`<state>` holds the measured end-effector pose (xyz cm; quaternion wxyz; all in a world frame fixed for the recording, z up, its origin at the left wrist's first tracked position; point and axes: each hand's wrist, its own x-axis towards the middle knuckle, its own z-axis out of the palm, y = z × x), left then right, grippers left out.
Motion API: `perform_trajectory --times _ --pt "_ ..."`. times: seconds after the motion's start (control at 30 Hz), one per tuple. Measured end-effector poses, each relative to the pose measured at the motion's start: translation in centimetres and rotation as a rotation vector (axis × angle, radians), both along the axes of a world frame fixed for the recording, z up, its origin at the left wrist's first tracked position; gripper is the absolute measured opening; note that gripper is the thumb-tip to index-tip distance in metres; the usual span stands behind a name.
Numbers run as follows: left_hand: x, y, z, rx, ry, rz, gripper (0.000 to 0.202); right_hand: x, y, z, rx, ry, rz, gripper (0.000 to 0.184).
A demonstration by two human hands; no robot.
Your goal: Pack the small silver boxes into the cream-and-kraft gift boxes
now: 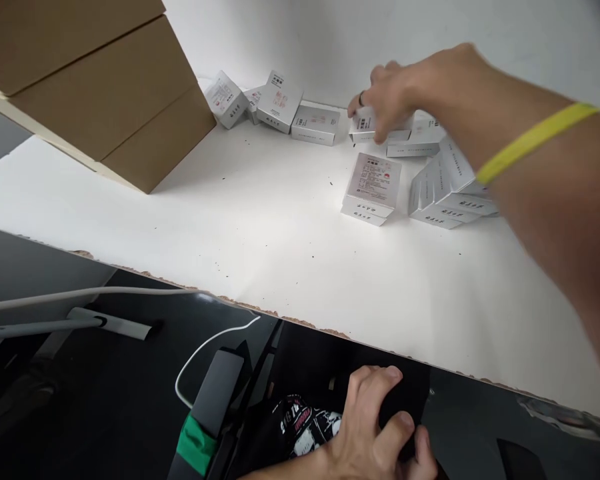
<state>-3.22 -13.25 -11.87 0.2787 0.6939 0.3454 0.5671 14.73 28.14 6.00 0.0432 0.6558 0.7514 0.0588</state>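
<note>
A small, flat white cardboard box with dark print (363,127) is near the back edge of the white worktop (280,220), gripped from above by the right hand (393,100). Similar white boxes (315,123) flank it. A large brown cardboard carton (115,87) tilts toward the left end. Below the front edge, the left hand (367,423) curls loosely — whether around anything, one cannot tell.

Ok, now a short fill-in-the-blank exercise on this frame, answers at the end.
The right hand, at a small white box, wears a ____ on one finger.
The wristband is ____ in colour.
The large box at upper left is made of ____.
The left hand is in the picture's ____ half, not the upper.
Answers: ring; yellow; cardboard; lower.
</note>
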Motion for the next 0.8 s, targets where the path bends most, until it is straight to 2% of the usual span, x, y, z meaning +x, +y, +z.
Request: perform_trajectory --times 0.07,0.1,0.17,0.2,0.27,0.33,0.4,0.43,0.5,0.57,0.67,0.8 --pt "0.0 0.3 -0.9 0.002 0.000 -0.026 0.063 0.8 -2.6 2.6 -0.082 -0.180 0.023 0.084" --pt "0.1 0.5 -1.3 0.019 0.010 -0.032 0.061 1.4 -4.6 3.7 -0.075 -0.241 0.052 0.084" --pt "0.2 0.9 -2.0 0.064 0.035 -0.055 0.057 2.9 -9.7 5.0 0.009 -0.243 0.102 0.090" --pt "0.4 1.0 -2.1 0.082 0.032 -0.078 0.055 3.8 -12.8 5.0 0.033 -0.243 0.122 0.094" --pt "0.8 1.2 -1.8 0.087 -0.011 -0.141 0.053 5.7 -19.3 4.1 0.036 -0.148 0.225 0.096" --pt "1.2 1.1 -0.8 0.037 -0.053 -0.191 0.053 7.6 -25.5 2.3 -0.027 0.012 0.429 0.069" --pt "1.5 0.9 0.2 -0.032 -0.059 -0.239 0.051 9.3 -30.5 0.5 -0.038 0.093 0.452 0.053" --pt "1.5 0.8 0.5 -0.057 -0.047 -0.272 0.049 10.1 -32.4 -0.3 -0.029 0.109 0.415 0.051" --pt "1.6 0.5 0.6 -0.076 -0.019 -0.346 0.046 11.4 -35.1 -1.5 -0.010 0.115 0.310 0.051" --pt "1.6 0.3 0.1 -0.070 -0.003 -0.381 0.043 12.6 -36.6 -2.5 -0.020 0.119 0.221 0.051" --pt "1.7 0.2 -0.7 -0.047 0.019 -0.405 0.037 13.9 -37.4 -3.6 -0.020 0.114 0.165 0.047" --pt "1.9 0.0 -1.2 -0.072 0.078 -0.422 0.035 15.1 -37.6 -4.8 -0.015 0.102 0.169 0.039"
